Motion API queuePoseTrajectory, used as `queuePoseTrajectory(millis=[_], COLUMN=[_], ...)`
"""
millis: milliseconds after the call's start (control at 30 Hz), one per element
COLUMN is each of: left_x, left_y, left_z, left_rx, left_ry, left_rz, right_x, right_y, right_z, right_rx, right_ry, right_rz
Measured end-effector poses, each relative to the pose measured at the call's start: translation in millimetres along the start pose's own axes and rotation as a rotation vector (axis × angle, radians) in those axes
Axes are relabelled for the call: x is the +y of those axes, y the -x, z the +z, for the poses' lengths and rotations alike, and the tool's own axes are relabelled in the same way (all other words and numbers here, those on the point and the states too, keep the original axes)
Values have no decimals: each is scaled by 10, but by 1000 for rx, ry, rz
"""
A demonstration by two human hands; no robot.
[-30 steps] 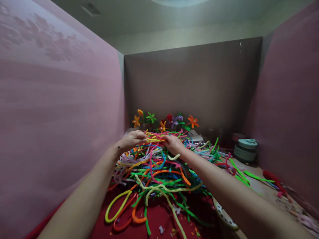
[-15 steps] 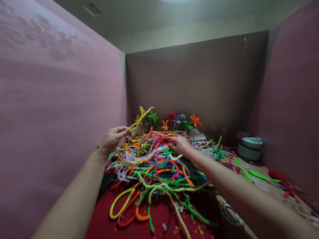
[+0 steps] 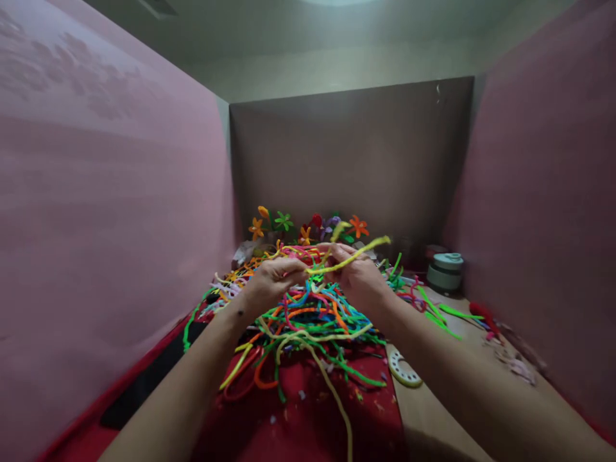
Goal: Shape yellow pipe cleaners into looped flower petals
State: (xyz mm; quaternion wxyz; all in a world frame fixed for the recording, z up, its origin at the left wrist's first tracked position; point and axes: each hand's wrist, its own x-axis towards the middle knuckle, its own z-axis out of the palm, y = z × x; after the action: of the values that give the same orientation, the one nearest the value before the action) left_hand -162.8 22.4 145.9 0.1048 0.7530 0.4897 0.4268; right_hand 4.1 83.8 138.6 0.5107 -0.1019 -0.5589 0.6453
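Observation:
A big tangled heap of coloured pipe cleaners (image 3: pixel 308 311) lies on a red cloth (image 3: pixel 308 417). Above the heap, my left hand (image 3: pixel 272 282) and my right hand (image 3: pixel 359 276) are close together, both pinched on one yellow pipe cleaner (image 3: pixel 356 253). Its free end sticks out up and to the right past my right hand. Behind the heap stands a row of finished pipe-cleaner flowers (image 3: pixel 308 226).
Pink partition walls close in on the left and right, a grey panel at the back. A green-lidded round container (image 3: pixel 445 271) sits at the back right. A white ring-shaped piece (image 3: pixel 404 371) lies on the wooden table (image 3: pixel 433 423). Loose green and red strands trail to the right.
My left hand lifted a yellow pipe cleaner out of the heap, then brought it to the middle. My right hand left the heap and took hold of the same strand.

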Motion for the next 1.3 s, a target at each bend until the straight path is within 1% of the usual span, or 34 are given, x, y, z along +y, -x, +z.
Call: queuePoseTrajectory(millis=[67, 100, 167, 200, 267, 333, 400, 467, 500, 600, 633, 700, 800, 867, 900, 967, 1033, 1067, 1100, 1133, 1200, 1233, 1300], left_x=[13, 5, -25, -43, -75, -89, -79, -48, -31, 6, 9, 2, -38, -73, -90, -113, -104, -81, -44, 7, 142, 216, 354], left_y=[50, 74, 117, 134, 162, 186, 217, 268, 302, 437, 486, 577, 663, 679, 679, 673, 667, 665, 662, 659, 649, 643, 632], left_z=[141, 198, 281, 309, 351, 386, 428, 474, 497, 553, 565, 583, 597, 603, 604, 596, 571, 553, 536, 524, 528, 550, 634], left_rx=[-90, -112, -108, -92, -51, -30, -31, -52, -67, -94, -97, -108, -113, -106, -121, -214, -329, -361, -363, -339, -259, -242, -248], left_ry=[-45, -43, -19, -10, -14, -38, -61, -155, -236, -551, -633, -750, -819, -805, -792, -769, -749, -731, -705, -667, -531, -416, -111], left_rz=[19, 13, -18, -34, -46, -30, -2, 79, 136, 294, 310, 300, 230, 169, 136, 104, 116, 131, 143, 143, 110, 73, -54], right_x=[-26, -36, -57, -65, -75, -76, -72, -65, -60, -39, -33, -31, -59, -87, -99, -118, -132, -138, -145, -151, -161, -161, -152], right_y=[94, 139, 240, 299, 424, 538, 616, 655, 663, 679, 688, 715, 763, 790, 802, 824, 850, 866, 883, 900, 930, 942, 960], right_z=[-56, -101, -194, -230, -260, -241, -204, -190, -201, -309, -363, -476, -622, -687, -708, -726, -718, -708, -696, -684, -666, -661, -656], right_rx=[83, 120, 174, 177, 142, 81, 63, 112, 146, 228, 250, 298, 332, 331, 325, 305, 272, 259, 250, 245, 244, 247, 250], right_ry=[-96, -114, -116, -104, -90, -112, -148, -163, -163, -148, -143, -125, -106, -133, -151, -171, -173, -176, -184, -197, -242, -272, -340], right_rz=[36, 41, 41, 56, 128, 194, 206, 181, 175, 194, 206, 211, 179, 137, 117, 106, 120, 134, 148, 154, 162, 165, 174])
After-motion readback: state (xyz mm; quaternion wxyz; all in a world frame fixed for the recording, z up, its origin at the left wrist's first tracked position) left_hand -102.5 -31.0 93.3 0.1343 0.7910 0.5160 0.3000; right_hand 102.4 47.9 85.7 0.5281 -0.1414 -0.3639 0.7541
